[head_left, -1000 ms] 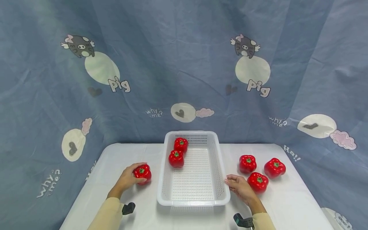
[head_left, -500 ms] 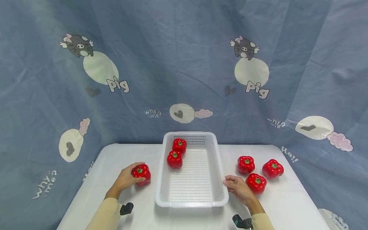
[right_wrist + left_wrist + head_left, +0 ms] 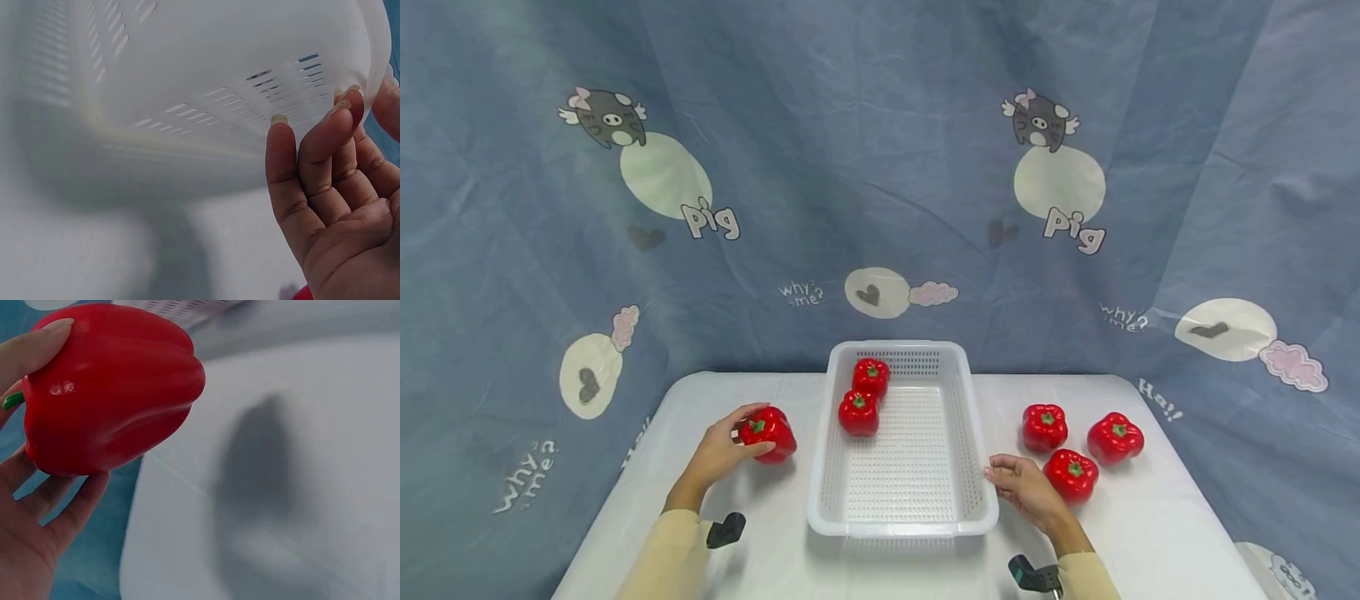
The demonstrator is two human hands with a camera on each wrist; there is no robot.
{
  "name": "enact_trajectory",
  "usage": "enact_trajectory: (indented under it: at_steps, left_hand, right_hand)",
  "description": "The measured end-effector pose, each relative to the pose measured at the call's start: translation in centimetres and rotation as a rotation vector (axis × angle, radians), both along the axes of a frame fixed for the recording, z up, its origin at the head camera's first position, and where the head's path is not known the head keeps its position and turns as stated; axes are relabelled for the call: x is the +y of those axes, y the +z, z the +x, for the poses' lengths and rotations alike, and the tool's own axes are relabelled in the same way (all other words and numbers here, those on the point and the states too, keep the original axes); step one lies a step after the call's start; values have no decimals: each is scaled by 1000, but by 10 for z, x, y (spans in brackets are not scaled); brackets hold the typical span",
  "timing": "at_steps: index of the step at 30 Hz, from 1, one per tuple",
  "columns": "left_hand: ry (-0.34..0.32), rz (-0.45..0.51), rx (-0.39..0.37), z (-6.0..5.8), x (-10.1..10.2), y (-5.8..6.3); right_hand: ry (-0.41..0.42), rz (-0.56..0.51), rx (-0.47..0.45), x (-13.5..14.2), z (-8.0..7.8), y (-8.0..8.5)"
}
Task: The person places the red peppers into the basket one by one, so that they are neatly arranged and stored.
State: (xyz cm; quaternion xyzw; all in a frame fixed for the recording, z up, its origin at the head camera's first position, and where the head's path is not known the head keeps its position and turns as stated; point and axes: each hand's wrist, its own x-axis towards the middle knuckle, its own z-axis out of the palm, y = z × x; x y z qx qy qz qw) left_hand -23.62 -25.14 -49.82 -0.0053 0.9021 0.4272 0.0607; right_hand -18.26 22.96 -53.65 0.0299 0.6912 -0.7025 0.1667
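My left hand [image 3: 721,451] grips a glossy red bell pepper [image 3: 769,434] left of the white basket [image 3: 829,527]. In the left wrist view the thumb lies along one side of the pepper [image 3: 115,387] and the fingers support the other; its green stem points back toward the palm. Its shadow falls on the table apart from it, so it is raised. My right hand [image 3: 1028,493] holds the basket's right edge: in the right wrist view curled fingers rest at the slotted outer wall [image 3: 206,62], with the thumb by the rim. Two red bell peppers [image 3: 859,413] sit inside, back left.
Three more red bell peppers [image 3: 1072,476] stand on the white table [image 3: 1157,533] to the right, one close beside my right hand. Behind the table hangs a blue patterned cloth [image 3: 880,208].
My left hand has lifted the bell pepper and tilted it, moving slightly away from me. The right hand stays at the basket's edge, and the basket keeps its place.
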Motion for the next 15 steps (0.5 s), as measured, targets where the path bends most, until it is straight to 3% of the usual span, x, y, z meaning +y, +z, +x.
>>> enact_trajectory:
  at_steps: [15]
  left_hand:
    - [-90, -4, 123, -2, 0, 37]
  right_hand:
    - [19, 8, 7, 0, 1, 4]
